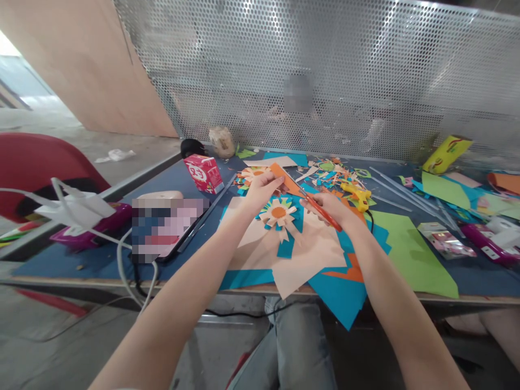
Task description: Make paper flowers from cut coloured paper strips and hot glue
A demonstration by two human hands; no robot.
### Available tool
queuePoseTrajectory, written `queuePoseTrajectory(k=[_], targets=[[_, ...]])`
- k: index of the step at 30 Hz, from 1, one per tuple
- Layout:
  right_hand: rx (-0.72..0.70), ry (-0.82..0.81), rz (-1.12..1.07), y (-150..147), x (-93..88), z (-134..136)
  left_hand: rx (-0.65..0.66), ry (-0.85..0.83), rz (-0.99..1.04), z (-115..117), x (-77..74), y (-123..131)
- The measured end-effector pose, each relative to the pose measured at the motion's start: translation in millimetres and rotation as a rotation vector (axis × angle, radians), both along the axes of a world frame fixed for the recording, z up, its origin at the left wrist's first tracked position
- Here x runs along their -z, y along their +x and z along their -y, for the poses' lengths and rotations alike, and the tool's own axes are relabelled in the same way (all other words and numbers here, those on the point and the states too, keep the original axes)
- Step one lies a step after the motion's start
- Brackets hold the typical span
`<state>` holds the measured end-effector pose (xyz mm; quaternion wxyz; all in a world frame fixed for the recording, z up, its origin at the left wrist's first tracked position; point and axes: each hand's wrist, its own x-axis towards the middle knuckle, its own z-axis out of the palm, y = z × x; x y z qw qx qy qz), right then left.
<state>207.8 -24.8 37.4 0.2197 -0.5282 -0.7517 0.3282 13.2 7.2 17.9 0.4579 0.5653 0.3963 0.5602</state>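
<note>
My left hand (pixel 263 187) pinches a strip of orange paper (pixel 284 177) and holds it up over the table. My right hand (pixel 328 208) grips orange-handled scissors (pixel 320 208), whose blades reach the orange paper. Just below both hands lies a paper flower (pixel 279 213) with an orange centre, cream petals and blue-green tips, resting on cream and blue sheets (pixel 300 254).
A yellow glue gun (pixel 357 195) lies right of my right hand among paper scraps. A red carton (pixel 203 173) and a phone or tablet (pixel 166 225) sit to the left. Green paper (pixel 410 249), a yellow packet (pixel 446 154) and a perforated metal screen (pixel 325 76) are behind.
</note>
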Motion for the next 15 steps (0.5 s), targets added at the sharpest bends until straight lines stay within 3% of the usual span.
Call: queuePoseTrajectory(k=[7, 15], targets=[[0.008, -0.015, -0.024, 0.3, 4.9, -5.4, -0.004, -0.047, 0.056, 2.7, -3.3, 1.6], [-0.018, -0.015, -0.046, -1.9, 0.6, -0.5, 0.108, -0.041, 0.074, 3.6, -2.8, 2.8]])
